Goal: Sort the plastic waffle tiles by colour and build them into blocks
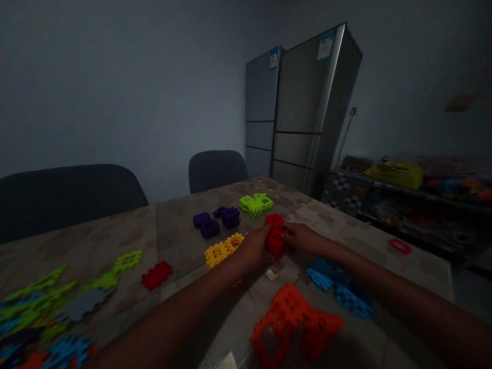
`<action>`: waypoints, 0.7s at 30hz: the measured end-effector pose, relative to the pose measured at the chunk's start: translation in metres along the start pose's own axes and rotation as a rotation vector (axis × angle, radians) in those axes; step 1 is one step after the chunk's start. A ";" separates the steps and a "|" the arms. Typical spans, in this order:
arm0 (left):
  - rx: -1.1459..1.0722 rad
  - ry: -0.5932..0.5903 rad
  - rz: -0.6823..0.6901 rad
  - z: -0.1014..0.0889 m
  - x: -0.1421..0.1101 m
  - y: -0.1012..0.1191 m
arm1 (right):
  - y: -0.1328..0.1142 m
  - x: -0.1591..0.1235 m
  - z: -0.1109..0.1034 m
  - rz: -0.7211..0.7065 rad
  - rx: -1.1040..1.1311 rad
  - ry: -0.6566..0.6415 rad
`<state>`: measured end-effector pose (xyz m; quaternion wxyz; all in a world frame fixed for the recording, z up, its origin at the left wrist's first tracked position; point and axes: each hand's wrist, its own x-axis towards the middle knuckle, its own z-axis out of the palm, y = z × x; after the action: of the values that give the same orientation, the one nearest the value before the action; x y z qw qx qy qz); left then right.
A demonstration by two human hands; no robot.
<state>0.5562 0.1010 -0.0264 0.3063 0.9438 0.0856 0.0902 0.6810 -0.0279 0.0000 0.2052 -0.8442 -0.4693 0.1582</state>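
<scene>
Both hands grip a stack of red interlocking toy building pieces above the middle of the table. My left hand clasps it from the left, and my right hand presses its fingers on the right side. Just left of the left hand lie joined yellow pieces, partly hidden by it. Under the right forearm sit blue pieces. Nearer to me is a cluster of orange pieces. Behind the hands rest lime green pieces and dark purple blocks.
A loose pile of mixed pieces spreads over the table's left side, with a single red piece beside it. A red ring-shaped piece lies near the right edge. Chairs stand behind the table; refrigerators stand beyond.
</scene>
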 end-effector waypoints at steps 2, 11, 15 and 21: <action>-0.005 0.023 -0.022 -0.001 -0.002 0.002 | -0.001 0.000 -0.001 -0.023 -0.027 0.014; 0.005 0.049 -0.052 -0.007 -0.004 0.012 | -0.001 0.001 -0.007 -0.174 -0.127 0.009; -0.012 0.080 0.004 -0.029 -0.015 0.015 | 0.001 -0.004 -0.022 -0.440 -0.201 -0.099; 0.031 0.111 -0.077 -0.044 -0.038 0.003 | -0.008 0.009 -0.019 -0.578 -0.478 -0.239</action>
<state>0.5095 0.1155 0.0059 0.2897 0.9380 0.1398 0.1292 0.6882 -0.0196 0.0195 -0.0170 -0.6769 -0.7318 0.0774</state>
